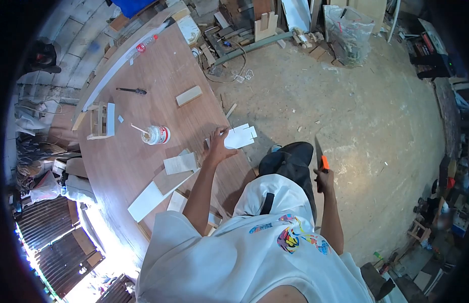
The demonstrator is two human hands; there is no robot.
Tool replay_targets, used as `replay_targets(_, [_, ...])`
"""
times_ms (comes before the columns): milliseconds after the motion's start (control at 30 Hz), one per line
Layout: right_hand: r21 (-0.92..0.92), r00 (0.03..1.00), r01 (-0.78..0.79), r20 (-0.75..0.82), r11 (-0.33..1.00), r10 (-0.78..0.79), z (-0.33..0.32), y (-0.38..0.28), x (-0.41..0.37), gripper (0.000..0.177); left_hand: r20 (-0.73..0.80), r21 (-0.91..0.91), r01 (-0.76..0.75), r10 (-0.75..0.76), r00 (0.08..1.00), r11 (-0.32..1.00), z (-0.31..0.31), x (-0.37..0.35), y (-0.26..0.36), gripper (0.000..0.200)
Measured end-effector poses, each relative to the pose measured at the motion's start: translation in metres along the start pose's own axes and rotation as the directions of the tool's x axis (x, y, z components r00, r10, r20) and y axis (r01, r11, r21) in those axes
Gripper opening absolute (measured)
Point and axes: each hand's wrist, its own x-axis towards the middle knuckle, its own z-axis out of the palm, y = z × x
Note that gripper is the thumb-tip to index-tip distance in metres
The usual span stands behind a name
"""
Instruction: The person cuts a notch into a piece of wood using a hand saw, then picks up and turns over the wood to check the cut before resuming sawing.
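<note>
My left hand [218,146] grips a small white board [239,136] at the edge of the wooden table [143,111]. Notches are cut into the board's far end, which juts out past the table edge. Over the floor to the right, my right hand [324,181] is closed round the orange handle of a handsaw [319,151]. Its blade points forward, away from me and apart from the board. Beside my left forearm lie several white and bare wood pieces [180,164], some overlapping.
On the table are a jar with a stick [156,135], a wood block [189,96], a dark slim tool [132,91], a small wooden frame [101,121] and a plastic bottle [146,44]. Scrap wood [232,35] and a clear bag [349,38] stand on the floor ahead.
</note>
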Motion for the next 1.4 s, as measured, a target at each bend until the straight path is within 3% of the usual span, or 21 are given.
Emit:
replay_targets(33, [-0.004,1.000,-0.002,0.002,1.000,0.002,0.001,-0.018,-0.004,0.024,-0.021,-0.019,0.000,0.000,1.000,1.000,-0.007,0.000,0.007,0.073])
replay_targets(100, [0.069,0.984,0.175,-0.052,0.982,-0.172,0.004,-0.047,-0.009,0.028,-0.039,-0.041,0.003,-0.005,0.999,0.999,-0.004,0.004,0.005,0.067])
replay_targets(167, [0.047,0.966,0.257,-0.049,0.965,-0.254,0.004,-0.087,-0.027,0.024,-0.255,0.138,0.115,-0.077,0.964,0.984,0.013,0.015,-0.014,0.041])
replay_targets(300, [0.058,0.863,0.505,-0.026,0.861,-0.505,0.007,-0.141,-0.052,0.022,-0.343,0.069,0.262,-0.224,0.912,0.963,0.018,0.027,-0.009,0.026])
replay_targets(367, [0.095,0.859,0.508,0.013,0.856,-0.511,0.011,-0.169,-0.076,0.021,-0.434,0.204,0.256,-0.147,0.889,0.945,0.035,0.031,-0.008,0.023])
replay_targets(467, [0.136,0.837,0.532,0.065,0.836,-0.543,0.026,-0.197,-0.108,0.019,-0.455,0.192,0.336,-0.220,0.863,0.922,0.041,0.038,-0.002,0.022])
replay_targets(533, [0.202,0.859,0.454,0.160,0.868,-0.487,0.038,-0.198,-0.120,0.021,-0.485,0.163,0.320,-0.207,0.850,0.933,0.042,0.042,-0.002,0.022])
replay_targets(733, [0.217,0.637,0.645,0.375,0.732,-0.673,0.064,-0.228,-0.176,0.022,-0.544,0.118,0.380,-0.260,0.798,0.918,0.045,0.047,-0.005,0.017])
replay_targets(833, [0.282,0.571,0.637,0.452,0.717,-0.685,0.075,-0.234,-0.194,0.020,-0.572,0.116,0.377,-0.248,0.781,0.919,0.048,0.048,-0.006,0.014])
replay_targets(1067, [0.272,0.618,0.476,0.572,0.836,-0.538,0.090,-0.238,-0.203,0.020,-0.626,0.164,0.380,-0.202,0.753,0.910,0.058,0.051,-0.013,0.013])
replay_targets(1300, [0.232,0.628,0.519,0.549,0.823,-0.551,0.107,-0.247,-0.202,0.019,-0.597,0.102,0.358,-0.230,0.768,0.928,0.042,0.048,-0.001,0.012])
replay_targets(1400, [0.247,0.582,0.527,0.592,0.813,-0.558,0.116,-0.263,-0.200,0.019,-0.591,0.122,0.353,-0.218,0.777,0.928,0.040,0.046,0.000,0.009])
